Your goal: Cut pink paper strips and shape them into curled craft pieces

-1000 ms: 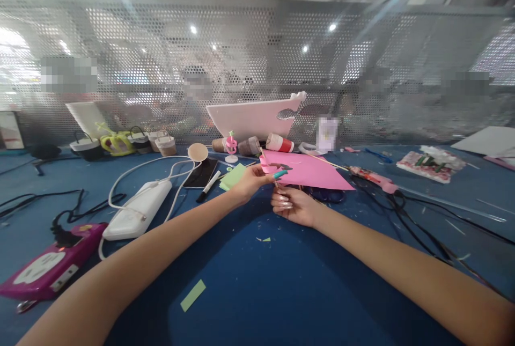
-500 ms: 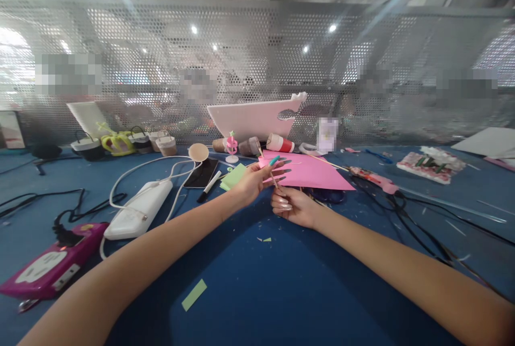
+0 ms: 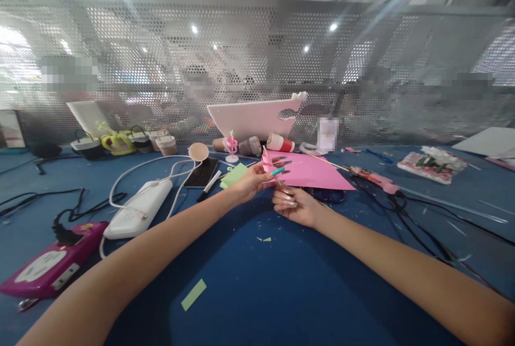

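Observation:
A thin stick with a pink paper strip [image 3: 266, 160] coiled round its upper part leans between my hands above the table. My left hand [image 3: 254, 181] is closed on the wrapped stick, its thumb with a long teal nail lying across the fingers. Just to the right and lower, my right hand [image 3: 296, 205] is closed in a pinch at the stick's lower end, which the fingers partly cover. Behind both hands lies a sheet of pink paper [image 3: 317, 171]. Green paper slips [image 3: 234, 175] rest left of my left hand.
A marker [image 3: 209, 186], a phone [image 3: 197, 177] and a white power bank-like block [image 3: 139, 209] with cables lie left. A magenta power strip [image 3: 56, 260] sits nearer. On the right are a pink glue gun [image 3: 374, 178] and black cords. Paper cups [image 3: 280, 142] stand before a foam board [image 3: 253, 118].
My left thumb has slid down and right across the stick, and more of the pink coil shows above it. My right hand has shifted slightly and its pinch stays at the lower end.

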The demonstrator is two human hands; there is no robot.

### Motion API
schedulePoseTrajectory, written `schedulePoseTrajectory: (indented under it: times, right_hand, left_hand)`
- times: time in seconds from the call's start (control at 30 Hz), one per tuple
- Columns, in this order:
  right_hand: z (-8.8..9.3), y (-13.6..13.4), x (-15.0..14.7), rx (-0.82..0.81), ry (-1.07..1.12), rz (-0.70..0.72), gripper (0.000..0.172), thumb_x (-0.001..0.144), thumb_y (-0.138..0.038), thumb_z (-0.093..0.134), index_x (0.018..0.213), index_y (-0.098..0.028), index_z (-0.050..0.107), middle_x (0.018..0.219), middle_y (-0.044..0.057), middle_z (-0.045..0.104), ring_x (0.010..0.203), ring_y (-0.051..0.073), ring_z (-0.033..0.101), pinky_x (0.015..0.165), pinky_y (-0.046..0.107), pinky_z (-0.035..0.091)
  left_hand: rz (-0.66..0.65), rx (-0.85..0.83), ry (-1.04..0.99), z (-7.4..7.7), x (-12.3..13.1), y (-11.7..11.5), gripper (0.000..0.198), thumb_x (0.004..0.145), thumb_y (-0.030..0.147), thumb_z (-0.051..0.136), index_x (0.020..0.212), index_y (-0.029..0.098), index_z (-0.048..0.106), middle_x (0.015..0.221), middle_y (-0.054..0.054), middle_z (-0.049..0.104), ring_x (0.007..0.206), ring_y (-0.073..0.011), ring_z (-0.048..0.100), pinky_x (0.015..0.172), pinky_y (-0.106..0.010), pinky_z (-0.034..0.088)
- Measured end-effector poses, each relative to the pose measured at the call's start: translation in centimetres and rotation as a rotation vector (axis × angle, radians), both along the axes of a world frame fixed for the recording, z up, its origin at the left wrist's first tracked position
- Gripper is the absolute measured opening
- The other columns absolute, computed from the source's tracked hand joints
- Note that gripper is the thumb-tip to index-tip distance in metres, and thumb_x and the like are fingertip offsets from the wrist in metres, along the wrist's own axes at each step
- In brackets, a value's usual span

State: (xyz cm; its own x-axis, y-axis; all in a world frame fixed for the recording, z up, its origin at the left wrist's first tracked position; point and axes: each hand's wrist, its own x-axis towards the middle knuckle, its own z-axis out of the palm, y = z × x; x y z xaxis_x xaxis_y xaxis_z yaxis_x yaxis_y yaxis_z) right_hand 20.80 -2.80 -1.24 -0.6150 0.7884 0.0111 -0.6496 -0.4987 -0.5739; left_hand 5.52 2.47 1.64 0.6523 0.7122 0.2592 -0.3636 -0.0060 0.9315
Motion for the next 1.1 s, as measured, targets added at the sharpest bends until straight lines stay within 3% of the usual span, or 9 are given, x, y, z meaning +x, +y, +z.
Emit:
schedulePoseTrajectory:
  times: [0.13,0.27,0.37,0.5,0.57,0.63,0.9,1.1]
  right_hand:
    - [-0.1,0.0,0.1,-0.009,0.028,0.014,0.045,0.1,-0.019,0.031,0.055,-0.017,0.035,0.045,-0.007,0.026,0.038,0.005,0.025,0.043,0.014,0.032]
    - [-0.1,-0.1,0.0,-0.013,0.035,0.007,0.045,0.1,-0.019,0.031,0.056,-0.017,0.036,0.045,-0.007,0.026,0.038,0.005,0.023,0.042,0.014,0.031]
    - [-0.1,0.0,-0.1,-0.015,0.033,-0.031,0.046,0.1,-0.022,0.033,0.054,-0.017,0.035,0.044,-0.007,0.027,0.038,0.005,0.023,0.042,0.014,0.03]
    - [-0.2,0.0,-0.2,0.009,0.005,-0.085,0.048,0.099,-0.027,0.04,0.053,-0.016,0.037,0.044,-0.007,0.029,0.039,0.005,0.023,0.042,0.013,0.029]
    - [-0.3,-0.1,-0.4,0.038,-0.029,-0.101,0.048,0.098,-0.028,0.042,0.052,-0.015,0.039,0.044,-0.006,0.03,0.039,0.005,0.024,0.041,0.013,0.028]
    - [-0.3,-0.2,-0.5,0.08,-0.069,-0.111,0.048,0.097,-0.03,0.045,0.052,-0.016,0.04,0.043,-0.006,0.033,0.04,0.005,0.025,0.041,0.014,0.028]
    - [-0.1,-0.4,-0.8,0.176,-0.156,-0.135,0.047,0.091,-0.036,0.057,0.051,-0.016,0.04,0.041,-0.006,0.036,0.039,0.005,0.024,0.041,0.016,0.026]
    - [-0.1,-0.6,-1.1,0.251,-0.247,-0.178,0.049,0.088,-0.044,0.058,0.052,-0.017,0.039,0.041,-0.006,0.039,0.038,0.006,0.025,0.041,0.019,0.026]
  left_hand:
    - [-0.112,0.106,0.131,1.6,-1.6,1.4,0.051,0.068,0.039,0.076,0.114,0.022,0.064,0.13,-0.011,0.058,0.113,-0.0237,0.059,0.088,-0.034,0.049]
    - [-0.004,0.383,0.287,2.3,-2.6,3.3,0.066,0.059,0.025,0.082,0.12,0.017,0.057,0.119,-0.014,0.062,0.107,-0.0233,0.06,0.088,-0.037,0.05]
    - [0.248,0.642,0.351,2.1,-2.7,3.7,0.075,0.063,0.035,0.08,0.126,0.019,0.044,0.118,-0.014,0.057,0.094,-0.0205,0.062,0.077,-0.037,0.053]
    - [0.743,1.295,0.581,2.0,-2.6,2.8,0.062,0.072,0.058,0.067,0.11,0.014,0.045,0.103,-0.013,0.055,0.09,-0.0242,0.06,0.075,-0.04,0.051]
    - [0.797,1.606,0.761,2.4,-2.7,2.0,0.053,0.079,0.063,0.055,0.098,0.014,0.048,0.094,-0.012,0.056,0.091,-0.0262,0.058,0.076,-0.04,0.049]
    - [0.802,1.762,0.891,2.9,-2.6,1.3,0.047,0.086,0.06,0.045,0.095,0.015,0.051,0.089,-0.011,0.057,0.088,-0.025,0.057,0.073,-0.036,0.047]
    - [0.859,1.771,1.074,3.3,-2.0,-0.1,0.038,0.096,0.042,0.036,0.083,0.016,0.06,0.072,-0.007,0.057,0.068,-0.0181,0.055,0.051,-0.027,0.034]
    - [1.03,1.56,1.071,2.9,-1.8,-0.6,0.049,0.09,0.058,0.038,0.086,0.014,0.06,0.074,-0.01,0.059,0.07,-0.0209,0.059,0.053,-0.028,0.036]
